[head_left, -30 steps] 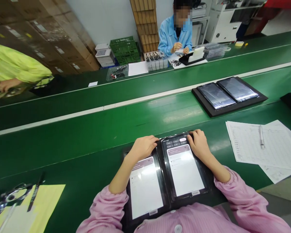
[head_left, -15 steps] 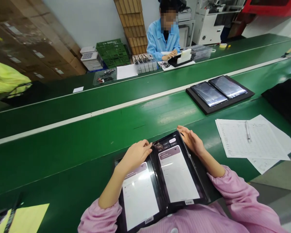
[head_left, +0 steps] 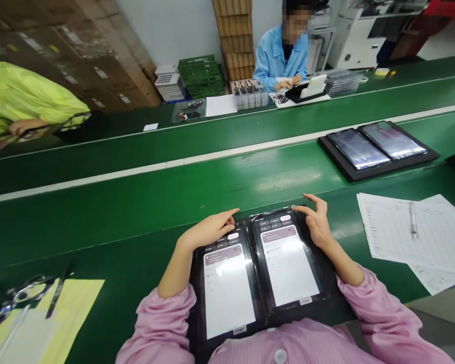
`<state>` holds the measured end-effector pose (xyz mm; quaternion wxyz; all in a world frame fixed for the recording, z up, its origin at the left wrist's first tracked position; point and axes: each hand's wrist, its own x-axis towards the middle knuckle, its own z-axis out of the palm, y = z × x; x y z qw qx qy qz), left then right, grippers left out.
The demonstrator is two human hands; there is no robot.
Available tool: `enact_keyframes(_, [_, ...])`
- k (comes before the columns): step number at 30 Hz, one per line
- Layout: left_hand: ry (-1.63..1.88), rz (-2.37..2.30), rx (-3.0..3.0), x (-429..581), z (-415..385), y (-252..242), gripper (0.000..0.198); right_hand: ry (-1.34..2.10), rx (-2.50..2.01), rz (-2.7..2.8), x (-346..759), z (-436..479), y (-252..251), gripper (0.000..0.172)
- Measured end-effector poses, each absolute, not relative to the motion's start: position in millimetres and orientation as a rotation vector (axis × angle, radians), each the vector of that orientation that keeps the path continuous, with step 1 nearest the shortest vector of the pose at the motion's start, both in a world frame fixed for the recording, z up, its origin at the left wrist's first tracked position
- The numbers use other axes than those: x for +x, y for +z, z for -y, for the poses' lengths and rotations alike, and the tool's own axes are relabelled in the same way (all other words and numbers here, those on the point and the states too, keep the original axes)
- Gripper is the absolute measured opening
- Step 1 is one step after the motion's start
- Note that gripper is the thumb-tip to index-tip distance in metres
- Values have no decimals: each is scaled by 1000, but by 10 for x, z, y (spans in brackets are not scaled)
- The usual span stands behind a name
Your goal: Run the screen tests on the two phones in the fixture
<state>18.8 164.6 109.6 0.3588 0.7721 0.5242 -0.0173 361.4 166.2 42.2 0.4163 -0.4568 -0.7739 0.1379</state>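
Two tablets with lit screens lie side by side on a black foam tray (head_left: pixel 331 303) in front of me. The left tablet (head_left: pixel 229 298) and the right tablet (head_left: pixel 291 273) both show a white panel under a mauve banner. Over the upper edge of the left tablet is my left hand (head_left: pixel 212 230), index finger stretched out and nothing held. My right hand (head_left: pixel 317 225) has its fingers spread at the right tablet's upper right corner, one fingertip at or just above that corner; I cannot tell whether it touches.
A second black tray (head_left: pixel 349 172) with two dark-screened tablets lies further right. Printed sheets (head_left: pixel 387 237) carry a pen (head_left: pixel 413 220). At left are yellow paper (head_left: pixel 87 298), a black pen (head_left: pixel 59 290) and scissors-like metal. A co-worker in blue (head_left: pixel 273 55) sits opposite; another wears yellow (head_left: pixel 38 96).
The right tablet now lies lower and flatter on the tray beside the left one. My right hand has moved off its side edge and spread its fingers. The camera view has turned left.
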Motion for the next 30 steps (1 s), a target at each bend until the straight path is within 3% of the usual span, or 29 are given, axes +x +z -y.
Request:
enact_keyframes(4, [-135,-1349,2025,121,-1609,1143,55,525,-1169,1909,3651,-1719,388,49])
enact_keyframes(8, [-325,-1350,2134,211,-1498,1127,84,772,-1214,1952,3659,-1768,303,47])
enact_keyframes(11, [-447,-1395,2242,340,-1421,1068,112,808,-1201,2105,3684,-1759,296,79])
enact_keyframes(13, [-456,-1439,2313,404,-1425,1036,119,786,-1151,2215,3697,-1749,305,101])
enact_keyframes(15, [-380,-1444,2340,430,-1487,1025,108,768,-1148,2197,3694,-1753,298,101])
enact_keyframes(19, [-151,-1575,2332,409,-1641,1057,57,717,-1247,1835,3674,-1809,228,55])
enact_keyframes(22, [-66,-1544,2321,399,-1612,1090,50,796,-1258,1696,3683,-1810,200,45])
enact_keyframes(30, [-236,-1309,2406,433,-1151,1018,118,873,-1221,2025,3757,-1530,278,77])
